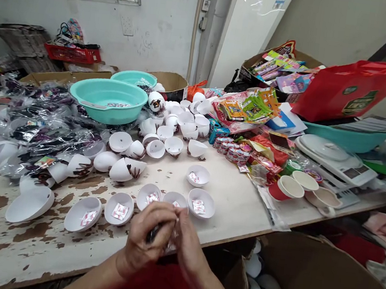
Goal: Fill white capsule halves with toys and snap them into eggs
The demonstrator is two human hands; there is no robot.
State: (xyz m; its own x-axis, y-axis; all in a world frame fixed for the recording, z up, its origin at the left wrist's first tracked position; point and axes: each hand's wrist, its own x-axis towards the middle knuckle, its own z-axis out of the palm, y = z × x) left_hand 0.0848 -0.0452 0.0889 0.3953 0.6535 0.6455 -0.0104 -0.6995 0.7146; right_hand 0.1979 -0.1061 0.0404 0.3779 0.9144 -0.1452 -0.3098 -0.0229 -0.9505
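My left hand point(147, 235) and my right hand point(190, 246) meet at the table's front edge. The left fingers are curled round a small dark item point(153, 233), mostly hidden. Clear plastic point(172, 242) shows between the two hands, and the right hand's fingers press against it. Just beyond them stand white half-egg shells, among them one shell point(143, 200) and another point(196, 195), each with a small pink-and-white packet point(152, 198) inside. More such shells, one at the left point(78, 205) and one beside it point(113, 200), hold packets too.
Turquoise basins point(107, 116) and plastic-wrapped dark items point(36, 114) lie at the left, with several white shells point(174, 146) nearby. Snack packets point(251, 107), paper cups point(290, 188) and a scale point(340, 159) stand right. A cardboard box point(304, 268) with white eggs is below.
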